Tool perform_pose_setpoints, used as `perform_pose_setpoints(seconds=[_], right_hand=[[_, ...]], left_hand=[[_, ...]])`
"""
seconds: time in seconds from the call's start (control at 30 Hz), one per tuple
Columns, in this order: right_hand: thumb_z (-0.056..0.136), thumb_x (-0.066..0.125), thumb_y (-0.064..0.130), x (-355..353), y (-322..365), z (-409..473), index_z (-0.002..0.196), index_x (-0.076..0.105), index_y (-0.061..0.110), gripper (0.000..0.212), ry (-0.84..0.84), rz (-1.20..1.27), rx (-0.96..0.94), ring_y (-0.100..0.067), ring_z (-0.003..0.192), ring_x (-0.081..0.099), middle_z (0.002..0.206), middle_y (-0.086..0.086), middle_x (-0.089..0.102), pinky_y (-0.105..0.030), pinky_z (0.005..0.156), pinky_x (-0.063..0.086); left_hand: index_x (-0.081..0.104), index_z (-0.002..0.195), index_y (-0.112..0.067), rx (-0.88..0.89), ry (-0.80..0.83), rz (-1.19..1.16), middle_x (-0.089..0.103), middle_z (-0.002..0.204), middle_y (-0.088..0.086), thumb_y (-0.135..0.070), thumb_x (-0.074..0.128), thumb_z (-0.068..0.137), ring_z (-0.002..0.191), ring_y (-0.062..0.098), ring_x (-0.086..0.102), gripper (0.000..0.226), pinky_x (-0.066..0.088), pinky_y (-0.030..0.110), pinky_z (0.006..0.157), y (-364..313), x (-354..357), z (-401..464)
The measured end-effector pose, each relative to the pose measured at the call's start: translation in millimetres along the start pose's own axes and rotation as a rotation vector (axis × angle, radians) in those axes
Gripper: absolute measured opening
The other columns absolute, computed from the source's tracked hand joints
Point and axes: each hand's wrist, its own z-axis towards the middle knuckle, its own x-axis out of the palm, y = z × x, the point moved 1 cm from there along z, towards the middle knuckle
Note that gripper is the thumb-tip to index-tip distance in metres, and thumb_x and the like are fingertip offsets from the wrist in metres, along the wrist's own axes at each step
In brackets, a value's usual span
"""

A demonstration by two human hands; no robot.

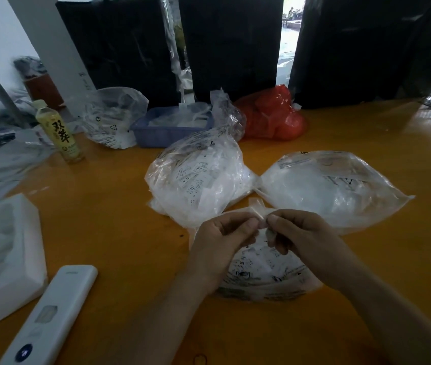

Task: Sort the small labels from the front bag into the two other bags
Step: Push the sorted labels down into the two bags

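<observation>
Stage: I judge the sorting as barely begun or paused at a single piece; both my hands are up at the neck of the front bag (261,270), working on something small between them.
Left hand (222,241): its grip is narrow, thumb and forefinger pinching a small clear or white slip (258,216) at the bag's mouth.
Right hand (301,233): its grip is also closed down, fingertips pinching the same slip or the plastic next to it; I cannot tell which.
Front bag: lies on the bench (119,212) just under my hands, crumpled clear plastic, printed labels visible inside, one marked XS. It looks far from emptied.
Left target bag (196,180): beyond my hands, bulging with white printed labels, mouth gathered upward.
Right target bag (335,188): just beside the other, touching it at one corner, cloudy white contents, fuller and smoother.
Left to do: most of the front bag's labels, as far as I can judge.
Labels themselves: small, thin, white with dark print, likely slippery and clingy in plastic.
</observation>
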Motion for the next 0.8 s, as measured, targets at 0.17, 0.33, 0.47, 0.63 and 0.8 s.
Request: perform_pose_setpoints(seconds=[0.17, 0.33, 0.47, 0.63, 0.8], right_hand=[[0.088, 0.058, 0.06, 0.9, -1.9, -1.7, 0.101, 0.067, 0.033, 0.031, -0.042, -0.242, -0.108, -0.017, 0.058, 0.054, 0.076, 0.007, 0.065, -0.026, 0.057, 0.046], [0.085, 0.053, 0.063, -0.2, -6.9, 1.1, 0.087, 0.065, 0.039, 0.027, -0.148, -0.431, -0.169, -0.02, 0.057, 0.055, 0.072, 0.003, 0.064, -0.032, 0.05, 0.043], [0.089, 0.05, 0.065, 0.4, -12.3, 2.5, 0.088, 0.067, 0.038, 0.032, -0.155, -0.5, -0.192, -0.019, 0.057, 0.059, 0.072, 0.005, 0.066, -0.035, 0.051, 0.047], [0.095, 0.053, 0.05, -5.1, -19.4, 8.1, 0.092, 0.071, 0.03, 0.027, -0.066, -0.831, -0.196, 0.0, 0.071, 0.059, 0.083, 0.02, 0.064, -0.015, 0.061, 0.044], [0.103, 0.047, 0.04, 2.6, -26.3, 11.0, 0.126, 0.068, 0.034, 0.032, -0.035, -1.158, -0.182, -0.015, 0.114, 0.053, 0.124, 0.009, 0.061, -0.036, 0.094, 0.05]], left_hand=[[0.085, 0.086, -0.025, -0.057, -0.075, -0.085, 0.081, 0.095, 0.0, -0.022, 0.082, 0.081, 0.084, 0.013, 0.075, 0.007, 0.059, 0.024, 0.078, -1.8, 1.2, 0.5], [0.081, 0.089, -0.02, -0.048, -0.065, -0.051, 0.08, 0.101, 0.01, -0.012, 0.071, 0.098, 0.09, 0.017, 0.075, 0.015, 0.059, 0.024, 0.076, -2.2, 2.4, -1.3], [0.081, 0.092, -0.024, 0.02, -0.077, -0.032, 0.079, 0.105, 0.008, -0.019, 0.073, 0.096, 0.103, 0.02, 0.075, 0.01, 0.06, 0.029, 0.079, -3.2, 2.9, -1.8], [0.076, 0.084, -0.02, 0.001, -0.164, -0.268, 0.079, 0.102, 0.014, -0.022, 0.076, 0.084, 0.098, 0.025, 0.077, 0.002, 0.061, 0.03, 0.074, -11.3, -5.7, 3.3], [0.078, 0.083, -0.023, -0.034, -0.154, -0.306, 0.077, 0.089, 0.004, -0.023, 0.076, 0.082, 0.083, 0.016, 0.075, 0.002, 0.059, 0.027, 0.067, -10.9, -10.2, 5.5]])
